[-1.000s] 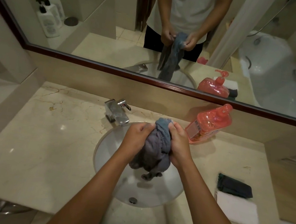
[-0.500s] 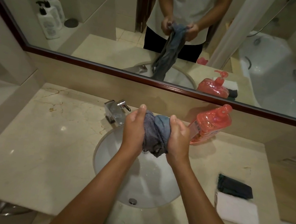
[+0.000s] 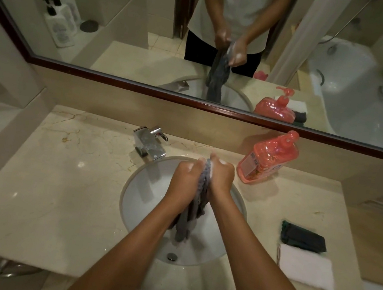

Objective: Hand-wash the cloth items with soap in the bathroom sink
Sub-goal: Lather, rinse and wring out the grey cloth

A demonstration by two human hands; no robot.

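The grey cloth [image 3: 198, 201] is pinched between my left hand [image 3: 186, 181] and right hand [image 3: 221, 177], soapy, above the sink [image 3: 142, 192] so suds drip in.

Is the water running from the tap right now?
Off, it seems. No stream shows below the faucet, and the sink under its spout looks bare. Its lever position is hard to read.

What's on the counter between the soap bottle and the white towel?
In the head view, a folded dark cloth lies between the soap bottle and the white towel, right beside the towel.
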